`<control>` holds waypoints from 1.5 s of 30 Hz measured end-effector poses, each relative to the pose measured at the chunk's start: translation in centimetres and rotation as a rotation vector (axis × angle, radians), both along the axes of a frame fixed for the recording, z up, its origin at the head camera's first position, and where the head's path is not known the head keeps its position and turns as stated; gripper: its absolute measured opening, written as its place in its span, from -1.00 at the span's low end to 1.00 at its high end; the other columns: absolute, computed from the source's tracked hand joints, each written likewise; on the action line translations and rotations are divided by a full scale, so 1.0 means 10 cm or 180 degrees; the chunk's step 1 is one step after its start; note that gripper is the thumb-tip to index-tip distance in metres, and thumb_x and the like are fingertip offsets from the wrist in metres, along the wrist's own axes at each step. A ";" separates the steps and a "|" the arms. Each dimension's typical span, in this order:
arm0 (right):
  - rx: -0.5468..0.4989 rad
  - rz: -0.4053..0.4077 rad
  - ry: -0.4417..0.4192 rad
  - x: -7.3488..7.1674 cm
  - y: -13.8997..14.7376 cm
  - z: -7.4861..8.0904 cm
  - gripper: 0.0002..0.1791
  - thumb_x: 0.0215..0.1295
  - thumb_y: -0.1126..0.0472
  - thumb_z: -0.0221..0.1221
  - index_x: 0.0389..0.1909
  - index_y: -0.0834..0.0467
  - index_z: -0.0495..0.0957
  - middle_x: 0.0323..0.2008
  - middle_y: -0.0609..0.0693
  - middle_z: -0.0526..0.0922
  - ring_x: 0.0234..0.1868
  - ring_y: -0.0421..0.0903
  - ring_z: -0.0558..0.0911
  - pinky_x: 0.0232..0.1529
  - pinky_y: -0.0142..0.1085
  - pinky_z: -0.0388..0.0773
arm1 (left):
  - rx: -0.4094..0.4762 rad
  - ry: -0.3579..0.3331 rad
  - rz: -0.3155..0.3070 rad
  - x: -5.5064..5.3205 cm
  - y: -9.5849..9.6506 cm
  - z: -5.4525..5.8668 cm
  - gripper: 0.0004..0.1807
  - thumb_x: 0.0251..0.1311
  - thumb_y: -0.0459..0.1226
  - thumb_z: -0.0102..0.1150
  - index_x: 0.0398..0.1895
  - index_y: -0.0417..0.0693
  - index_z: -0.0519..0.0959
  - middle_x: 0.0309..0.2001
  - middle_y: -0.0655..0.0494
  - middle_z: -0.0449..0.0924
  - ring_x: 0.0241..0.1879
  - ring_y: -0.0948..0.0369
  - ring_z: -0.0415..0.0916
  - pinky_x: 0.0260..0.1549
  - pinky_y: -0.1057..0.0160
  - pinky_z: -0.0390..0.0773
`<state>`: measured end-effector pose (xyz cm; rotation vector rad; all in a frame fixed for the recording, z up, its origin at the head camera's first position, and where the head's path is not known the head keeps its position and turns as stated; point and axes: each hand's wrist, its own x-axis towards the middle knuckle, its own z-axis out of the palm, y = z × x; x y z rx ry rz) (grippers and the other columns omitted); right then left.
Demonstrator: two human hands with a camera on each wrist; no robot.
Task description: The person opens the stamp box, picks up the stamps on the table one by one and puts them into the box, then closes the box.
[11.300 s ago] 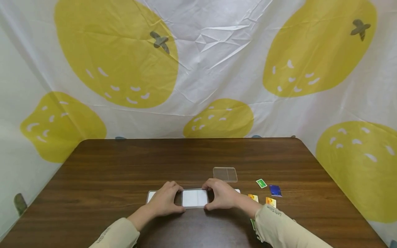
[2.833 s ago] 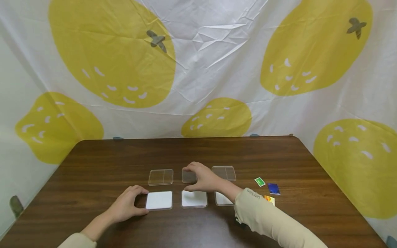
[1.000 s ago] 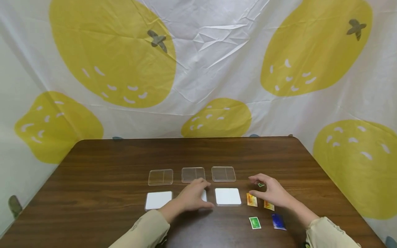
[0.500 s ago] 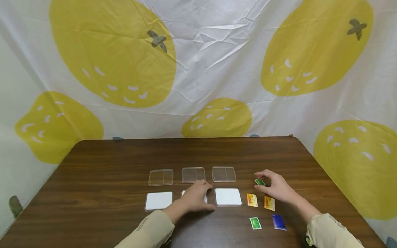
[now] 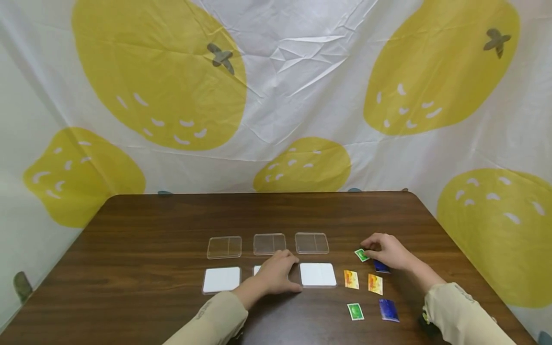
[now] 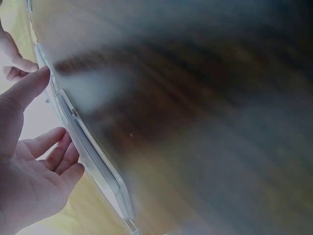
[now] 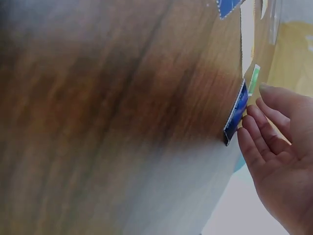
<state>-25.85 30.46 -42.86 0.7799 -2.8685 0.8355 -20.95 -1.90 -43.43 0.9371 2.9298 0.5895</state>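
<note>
Middle white card: mostly hidden under the left hand point(image 5: 275, 274); only its left corner point(image 5: 257, 269) shows clearly.
Far blue stamp point(image 5: 381, 267): partly covered by the right hand point(image 5: 388, 250).
Sleeves: both run off the bottom of the head view.
Wrist views: cards and stamps nearly edge-on, table blurred; stamp print too small to read.
Table: brown wood grain, rounded far corners.
Cloth point(image 5: 302, 105): white, wrinkled, big yellow lemons, hung behind and along the sides.
Far green stamp point(image 5: 360, 254): flat, face up, right of the clear lids point(image 5: 224, 247); long axis runs away from the person, far end leaning left.
Cards and lids: long axes left to right, three lids in a row behind three cards.
Left hand: wide, thumb and fingers apart over the middle card; can't tell if it touches.
Right hand: narrow, fingertips at the far green stamp's right edge; can't tell if pinched.
</note>
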 end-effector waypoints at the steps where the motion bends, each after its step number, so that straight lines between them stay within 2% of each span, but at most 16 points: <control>1: 0.0021 0.0033 0.0015 -0.01 0.00 0.00 -0.83 0.02 0.35 0.26 -0.33 0.32 0.61 -0.39 0.04 0.62 -0.42 -0.25 0.50 -0.41 -0.37 0.46 | -0.0004 -0.0003 0.0005 0.00 0.01 0.00 -0.31 -0.22 0.01 0.39 -0.01 -0.19 0.50 -0.11 0.07 0.48 -0.08 0.16 0.38 -0.09 0.30 0.42; 12: 0.0232 0.0113 0.0274 -0.03 -0.02 -0.03 -0.82 -0.04 0.31 0.32 -0.38 0.31 0.67 -0.42 -0.01 0.60 -0.37 -0.12 0.55 -0.33 -0.28 0.49 | -0.0086 0.0068 -0.0001 -0.02 0.04 -0.01 -0.34 -0.18 0.01 0.36 -0.01 -0.19 0.50 -0.11 0.06 0.47 -0.08 0.16 0.37 -0.13 0.30 0.43; 21: 0.0154 0.0098 0.0388 0.00 -0.05 -0.03 -0.86 -0.08 0.35 0.32 -0.43 0.30 0.68 -0.46 -0.03 0.58 -0.42 -0.18 0.51 -0.38 -0.31 0.46 | -0.0073 0.0030 0.0032 -0.02 0.05 0.01 -0.36 -0.16 -0.01 0.35 -0.01 -0.18 0.51 -0.10 0.06 0.47 -0.07 0.16 0.36 -0.13 0.29 0.43; 29: 0.0107 0.0069 0.0389 0.00 -0.05 -0.04 -0.92 -0.08 0.38 0.31 -0.48 0.29 0.68 -0.49 -0.05 0.60 -0.43 -0.16 0.54 -0.38 -0.31 0.48 | -0.0063 0.0039 0.0037 -0.01 0.05 -0.01 -0.36 -0.17 0.00 0.36 -0.02 -0.18 0.51 -0.10 0.07 0.47 -0.07 0.17 0.36 -0.15 0.29 0.44; 34: 0.0110 0.0072 0.0493 -0.01 -0.06 -0.06 -0.94 -0.10 0.39 0.32 -0.52 0.27 0.68 -0.51 -0.06 0.60 -0.45 -0.16 0.54 -0.40 -0.31 0.48 | -0.0044 0.0043 0.0033 -0.01 0.05 0.00 -0.36 -0.16 0.00 0.36 -0.01 -0.18 0.51 -0.10 0.06 0.47 -0.07 0.16 0.36 -0.15 0.28 0.44; 40: 0.0089 -0.0098 0.0549 0.01 -0.10 -0.08 -0.95 -0.13 0.42 0.32 -0.57 0.26 0.66 -0.54 -0.02 0.63 -0.47 -0.17 0.55 -0.44 -0.34 0.47 | -0.0050 0.0043 0.0035 -0.01 0.05 -0.01 -0.37 -0.16 -0.01 0.35 -0.01 -0.18 0.51 -0.10 0.06 0.46 -0.07 0.16 0.36 -0.13 0.29 0.43; 45: 0.0039 -0.0327 0.0359 0.04 -0.13 -0.06 -0.97 -0.11 0.39 0.31 -0.58 0.25 0.64 -0.57 -0.03 0.63 -0.54 -0.27 0.49 -0.52 -0.40 0.41 | -0.0042 0.0041 0.0036 -0.01 0.05 -0.01 -0.37 -0.17 -0.01 0.36 -0.02 -0.17 0.51 -0.11 0.06 0.46 -0.08 0.16 0.36 -0.14 0.29 0.43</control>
